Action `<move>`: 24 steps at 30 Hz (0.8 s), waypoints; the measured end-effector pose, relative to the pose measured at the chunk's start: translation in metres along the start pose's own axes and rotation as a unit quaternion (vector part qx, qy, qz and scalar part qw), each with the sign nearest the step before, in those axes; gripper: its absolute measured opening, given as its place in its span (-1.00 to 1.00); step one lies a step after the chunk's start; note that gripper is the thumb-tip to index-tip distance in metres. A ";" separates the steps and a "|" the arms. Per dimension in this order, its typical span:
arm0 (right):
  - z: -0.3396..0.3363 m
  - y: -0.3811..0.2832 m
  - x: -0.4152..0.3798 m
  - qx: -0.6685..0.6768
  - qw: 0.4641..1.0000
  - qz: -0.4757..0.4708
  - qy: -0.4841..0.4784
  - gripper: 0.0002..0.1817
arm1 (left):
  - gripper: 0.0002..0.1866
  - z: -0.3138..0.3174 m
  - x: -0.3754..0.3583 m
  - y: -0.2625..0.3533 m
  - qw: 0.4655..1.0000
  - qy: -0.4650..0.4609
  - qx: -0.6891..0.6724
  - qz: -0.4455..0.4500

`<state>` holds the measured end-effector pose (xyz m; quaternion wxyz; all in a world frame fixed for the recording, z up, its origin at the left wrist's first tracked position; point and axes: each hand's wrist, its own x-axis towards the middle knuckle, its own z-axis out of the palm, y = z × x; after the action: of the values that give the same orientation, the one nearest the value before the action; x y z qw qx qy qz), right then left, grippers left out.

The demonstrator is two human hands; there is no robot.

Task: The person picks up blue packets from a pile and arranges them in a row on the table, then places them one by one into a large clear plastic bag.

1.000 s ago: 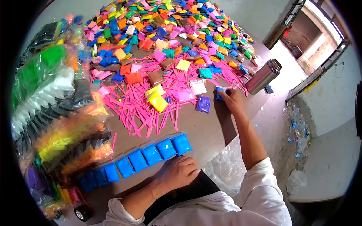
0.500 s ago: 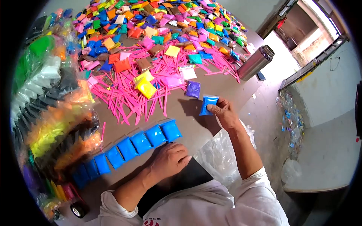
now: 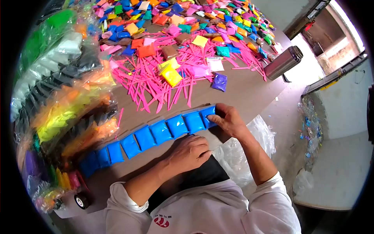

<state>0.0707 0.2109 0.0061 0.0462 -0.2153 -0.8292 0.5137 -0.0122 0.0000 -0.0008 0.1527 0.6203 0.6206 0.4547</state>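
A row of several blue sealed packets (image 3: 159,132) lies along the table near its front edge, overlapping side by side. At the right end of that row, my right hand (image 3: 230,121) pinches a blue packet (image 3: 207,114) between thumb and fingers, its side against the neighbouring packet. My left hand (image 3: 191,151) is curled at the table's front edge, just below the row, with no object showing in it; its fingertips are partly hidden. Beyond the row lies a purple packet (image 3: 219,82), close to a pile of pink plastic sticks (image 3: 152,85).
A large heap of multicoloured packets (image 3: 187,19) covers the far table. Clear bags of coloured packets (image 3: 58,105) line the left side. A steel flask (image 3: 284,63) stands at the right edge. Crumpled clear plastic (image 3: 241,156) hangs by my right forearm.
My right hand has brought the blue packet down and left to the right end of the row. My left hand stays curled by the edge. The whole view has shifted slightly.
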 end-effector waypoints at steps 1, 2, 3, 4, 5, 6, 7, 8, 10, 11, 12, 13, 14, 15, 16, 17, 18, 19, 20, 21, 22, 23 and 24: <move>0.003 0.000 0.001 0.002 1.000 -0.001 -0.004 -0.55 | -0.83 0.001 -0.001 -0.001 1.000 0.001 0.002 -0.004; 0.005 -0.001 0.002 0.008 0.998 -0.036 0.043 -0.50 | -0.83 0.003 -0.002 -0.004 1.000 0.001 -0.004 0.000; 0.006 -0.002 0.002 0.014 0.993 -0.071 0.090 -0.44 | -0.83 0.004 -0.002 -0.005 1.000 0.001 -0.009 0.005; 0.006 -0.002 0.001 -0.042 0.991 -0.077 0.099 -0.38 | -0.83 0.004 -0.003 -0.005 1.000 0.003 -0.009 0.003; 0.006 -0.006 -0.001 -0.042 0.991 -0.077 0.097 -0.38 | -0.83 0.004 -0.002 -0.004 1.000 0.003 -0.010 0.000; 0.006 -0.013 -0.005 -0.051 0.990 -0.073 0.113 -0.45 | -0.83 0.003 -0.002 -0.003 1.000 0.004 -0.011 -0.002; 0.006 -0.016 -0.008 -0.061 0.987 -0.070 0.129 -0.52 | -0.83 0.002 -0.002 -0.002 1.000 0.005 -0.011 -0.001; 0.006 -0.015 -0.010 -0.063 0.987 -0.071 0.130 -0.52 | -0.83 0.002 -0.002 -0.002 1.000 0.002 -0.013 -0.004; 0.001 -0.010 -0.011 -0.032 0.981 -0.092 0.168 -0.72 | -0.84 0.002 0.001 -0.003 1.000 0.000 -0.017 0.002; -0.004 -0.007 -0.009 -0.037 0.980 -0.095 0.173 -0.72 | -0.84 0.002 0.000 -0.003 1.000 -0.001 -0.017 0.000; -0.009 -0.002 -0.006 -0.039 0.973 -0.088 0.212 -0.78 | -0.84 0.003 -0.001 -0.003 1.000 -0.002 -0.017 -0.002; -0.014 0.003 -0.002 -0.041 0.964 -0.082 0.250 -0.83 | -0.84 0.002 0.000 -0.003 1.000 -0.002 -0.018 0.004; -0.024 0.006 0.005 -0.035 0.962 -0.086 0.257 -0.81 | -0.84 0.000 0.000 -0.001 1.000 -0.008 -0.013 -0.003; -0.037 0.010 0.014 -0.037 0.961 -0.087 0.261 -0.81 | -0.84 -0.001 0.000 0.000 1.000 -0.014 -0.007 -0.011; -0.051 0.014 0.027 -0.075 0.955 -0.079 0.275 -0.81 | -0.84 -0.001 0.001 0.001 1.000 -0.015 -0.008 -0.008; -0.065 0.018 0.042 -0.112 0.949 -0.072 0.287 -0.81 | -0.84 -0.002 0.001 0.001 1.000 -0.015 -0.009 -0.008; -0.078 0.025 0.059 -0.144 0.938 -0.084 0.304 -0.81 | -0.84 -0.002 0.001 0.001 1.000 -0.016 -0.009 -0.010; -0.090 0.032 0.076 -0.176 0.926 -0.096 0.320 -0.81 | -0.84 -0.002 0.002 0.001 1.000 -0.015 -0.008 -0.009; -0.102 0.039 0.095 -0.176 0.926 -0.097 0.320 -0.81 | -0.83 -0.003 0.002 0.001 1.000 -0.013 -0.010 -0.006; -0.113 0.045 0.115 -0.219 0.904 -0.150 0.334 -0.80 | -0.83 -0.003 0.002 0.000 1.000 -0.011 -0.012 -0.002; -0.122 0.048 0.133 -0.261 0.878 -0.202 0.346 -0.79 | -0.82 -0.002 0.002 -0.002 1.000 -0.012 -0.017 -0.001; -0.130 0.052 0.148 -0.260 0.878 -0.203 0.346 -0.79 | -0.82 -0.002 0.002 -0.002 1.000 -0.011 -0.016 -0.001; -0.135 0.048 0.161 -0.315 0.861 -0.198 0.347 -0.77 | -0.83 -0.004 0.003 0.000 1.000 -0.017 -0.011 -0.004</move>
<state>-0.0194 0.4067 0.0042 0.3613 -0.2136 -0.9024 0.0972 -0.0160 0.0013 0.0022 0.1723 0.6237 0.6152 0.4505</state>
